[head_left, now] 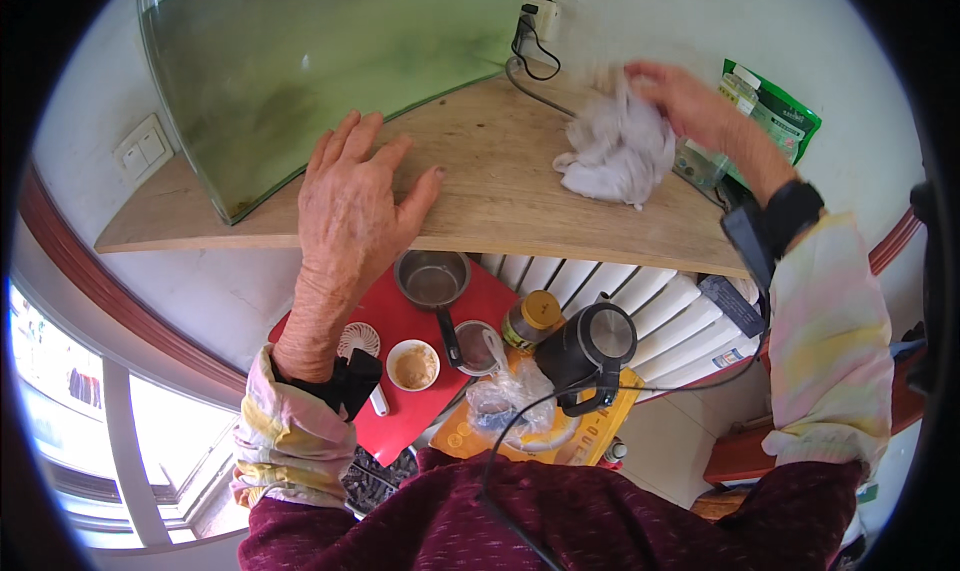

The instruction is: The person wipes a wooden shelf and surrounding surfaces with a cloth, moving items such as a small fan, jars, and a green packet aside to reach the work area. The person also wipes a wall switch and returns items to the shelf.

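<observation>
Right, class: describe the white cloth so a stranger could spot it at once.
Find the wooden shelf bearing the greenish glass tank. Over the shelf's right half, the person's right hand holds the white cloth. It is a crumpled bundle, unlike the green packet to its right.

- Maroon top (640, 516) with small light flecks
- Left sleeve (290, 431), pale with yellow and pink patches, bunched in folds
- Right sleeve (835, 341) in similar pastels
- Black left wristband (357, 379), black right wristband (796, 211)
- Thin black cable (520, 533) across the top
</observation>
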Motion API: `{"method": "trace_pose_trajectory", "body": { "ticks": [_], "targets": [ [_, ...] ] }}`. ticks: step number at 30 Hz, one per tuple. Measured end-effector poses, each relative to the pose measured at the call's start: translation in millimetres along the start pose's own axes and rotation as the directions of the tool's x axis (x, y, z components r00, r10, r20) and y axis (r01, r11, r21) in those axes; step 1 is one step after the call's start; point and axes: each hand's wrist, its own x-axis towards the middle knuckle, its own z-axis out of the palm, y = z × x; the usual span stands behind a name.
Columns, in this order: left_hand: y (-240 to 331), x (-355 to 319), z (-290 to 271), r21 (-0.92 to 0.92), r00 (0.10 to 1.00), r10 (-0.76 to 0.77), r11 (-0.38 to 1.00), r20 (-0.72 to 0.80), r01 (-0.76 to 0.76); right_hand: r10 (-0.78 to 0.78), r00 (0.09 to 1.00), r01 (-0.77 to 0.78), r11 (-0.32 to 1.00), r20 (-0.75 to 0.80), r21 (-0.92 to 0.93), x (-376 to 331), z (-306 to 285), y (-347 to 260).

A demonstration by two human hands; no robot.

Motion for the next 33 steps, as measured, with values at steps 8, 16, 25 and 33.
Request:
{"method": "trace_pose_trajectory", "body": {
  "ticks": [8,16,25,33],
  "targets": [
    [2,2,-2,0.004,1.0,0.011,1.0,0.015,-0.011,0.056,0.998,-0.039,0.818,0.013,-0.574,-45,16,18],
    [3,4,-4,-0.018,1.0,-0.011,1.0,0.027,0.011,-0.155,0.966,0.253,0.743,0.209,-0.619,-1,78,-14],
    [-1,3,-6,-0.007,0.999,-0.026,1.0,-0.027,0.026,-0.315,0.88,0.462,0.741,0.355,-0.487,27,101,-36],
    [0,2,-7,-0.02,0.989,-0.125,0.992,-0.084,0.124,-0.312,0.939,0.258,0.353,0.147,-0.899,93,104,-7]
  ]
}}
